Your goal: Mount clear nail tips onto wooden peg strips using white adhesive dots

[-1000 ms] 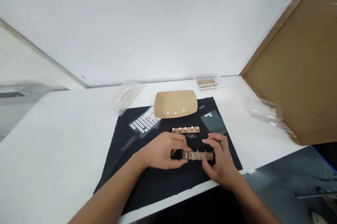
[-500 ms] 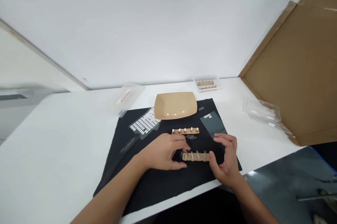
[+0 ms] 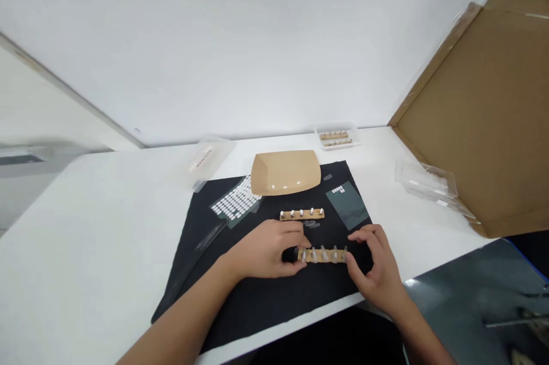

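Observation:
On the black mat lies a tan strip [image 3: 329, 256] with several clear nail tips standing along it. My left hand [image 3: 268, 248] grips the strip's left end between thumb and fingers. At its right end, my right hand [image 3: 377, 265] has thumb and fingers apart, the thumb beside the last tip. A second tan strip [image 3: 307, 214] with several white-topped pegs lies farther back, and a few loose clear tips [image 3: 314, 225] are in front of it.
Behind the strips stands a brown paper tray [image 3: 286, 169]. A sheet of white stickers [image 3: 237, 203] lies left, a dark green sheet [image 3: 349, 207] right. Clear boxes [image 3: 426, 181] stand by the cardboard [image 3: 484, 107]. A clear tray with strips [image 3: 338, 146] is at the back.
My right hand has moved slightly right and toward me, uncovering the tip at the strip's right end. My left hand has stayed almost in place.

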{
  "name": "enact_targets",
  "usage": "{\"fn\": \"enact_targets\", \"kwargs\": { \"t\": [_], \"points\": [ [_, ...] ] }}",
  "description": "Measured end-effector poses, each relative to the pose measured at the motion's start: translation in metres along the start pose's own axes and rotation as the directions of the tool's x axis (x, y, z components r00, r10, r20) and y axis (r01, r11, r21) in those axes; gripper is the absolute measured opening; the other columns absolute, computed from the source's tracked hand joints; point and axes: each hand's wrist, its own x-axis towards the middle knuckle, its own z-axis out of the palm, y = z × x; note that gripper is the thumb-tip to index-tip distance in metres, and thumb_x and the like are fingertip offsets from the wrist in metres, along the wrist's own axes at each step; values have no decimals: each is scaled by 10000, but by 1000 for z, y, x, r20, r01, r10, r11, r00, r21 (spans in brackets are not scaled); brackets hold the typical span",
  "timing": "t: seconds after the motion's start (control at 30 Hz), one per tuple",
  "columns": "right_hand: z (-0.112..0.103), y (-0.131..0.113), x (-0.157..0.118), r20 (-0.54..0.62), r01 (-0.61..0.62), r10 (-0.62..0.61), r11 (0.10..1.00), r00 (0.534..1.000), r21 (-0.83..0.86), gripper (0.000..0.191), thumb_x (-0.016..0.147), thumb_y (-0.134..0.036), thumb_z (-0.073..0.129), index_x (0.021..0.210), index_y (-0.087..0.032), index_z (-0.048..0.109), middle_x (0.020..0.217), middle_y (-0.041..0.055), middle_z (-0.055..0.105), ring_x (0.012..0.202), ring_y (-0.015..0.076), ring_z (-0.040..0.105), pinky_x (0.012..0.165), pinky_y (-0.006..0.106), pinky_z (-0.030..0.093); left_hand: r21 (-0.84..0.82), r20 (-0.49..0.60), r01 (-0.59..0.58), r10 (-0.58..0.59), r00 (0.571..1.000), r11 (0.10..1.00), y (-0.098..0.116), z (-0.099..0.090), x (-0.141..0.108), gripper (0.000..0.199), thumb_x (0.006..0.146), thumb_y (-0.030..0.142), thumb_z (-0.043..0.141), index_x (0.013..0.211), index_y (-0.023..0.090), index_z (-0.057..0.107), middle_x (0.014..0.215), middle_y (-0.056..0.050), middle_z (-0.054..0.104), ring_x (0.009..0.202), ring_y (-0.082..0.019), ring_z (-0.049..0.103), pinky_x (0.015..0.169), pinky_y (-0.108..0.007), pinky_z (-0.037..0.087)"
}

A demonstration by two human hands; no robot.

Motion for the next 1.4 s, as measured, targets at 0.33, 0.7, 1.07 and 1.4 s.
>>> {"fn": "enact_targets", "kwargs": {
  "t": [0.33, 0.7, 1.07, 1.4],
  "points": [
    [-15, 10, 2, 246, 32, -13, 997, 969, -73, 490, 884, -392, 837, 1327, -299, 649, 1247, 87, 624, 1098, 284, 655, 927, 461, 585, -84, -109, -22, 13, 994, 996, 3, -1, 2, 306, 866, 218, 732, 1171, 216, 712, 875, -9, 738, 652, -134, 669, 597, -227, 536],
    [-1, 23, 13, 132, 136, -126, 988, 983, -73, 187, 974, -357, 767, 1151, -297, 770, 999, 40, 714, 900, 225, 718, 775, 374, 574, -42, -208, -43, 33, 978, 998, 1, 1, 1, 322, 915, 234, 724, 1235, 214, 687, 1040, -49, 782, 524, -67, 577, 531, -203, 515],
    [-7, 30, 15, 60, 136, -132, 988, 989, -74, 214, 1053, -306, 637, 1254, -287, 704, 1109, 72, 704, 996, 241, 709, 858, 394, 621, 220, -447, 35, 69, 892, 975, -9, -5, 0, 121, 1015, 184, 631, 1116, 189, 698, 877, -46, 757, 740, -145, 720, 652, -224, 565],
    [-76, 73, 126, -46, 137, -195, 820, 980, -556, 295, 1074, -482, 594, 1163, -246, 747, 1090, 84, 734, 1015, 241, 697, 671, 314, 465, 347, -595, 186, 62, 802, 919, -20, 2, -4, 278, 1044, 132, 602, 1290, 210, 706, 1036, -53, 852, 901, -184, 816, 850, -295, 653]
  ]
}}
